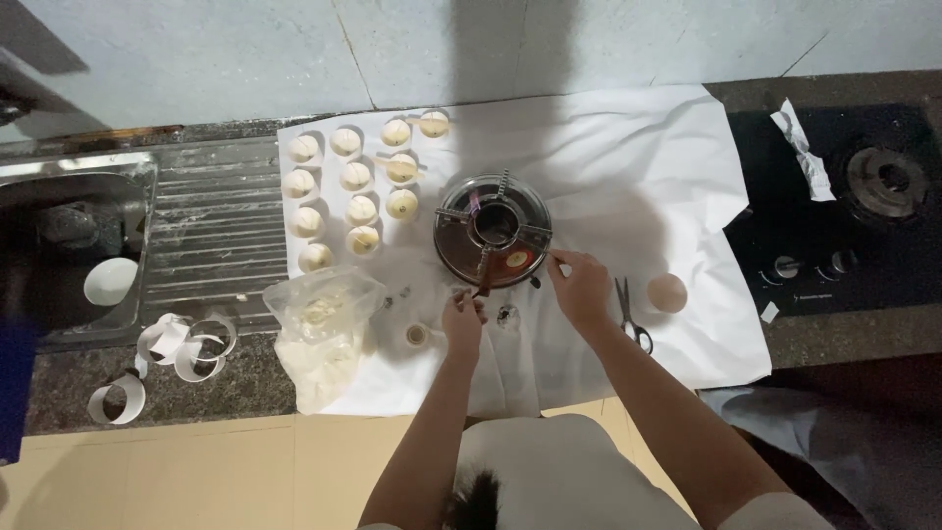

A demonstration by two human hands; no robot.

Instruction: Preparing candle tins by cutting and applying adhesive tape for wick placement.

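Left hand (462,319) fingers pinched on small item; right hand (581,287) touching burner (494,229)

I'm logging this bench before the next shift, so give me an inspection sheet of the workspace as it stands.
Surface: white sheet spread over a dark stone counter.
Job's things: round metal stand with a small pot at its middle; left hand grips a thin dark handle at its front edge, right hand touches its rim.
Clutter: rows of small filled cups, clear plastic bag, scissors, round beige cup, paper strips.
Grippers: both hands bare, fingers curled.
Cables: nothing seen.
Surroundings: steel sink to the left, black gas hob to the right, tiled wall behind.
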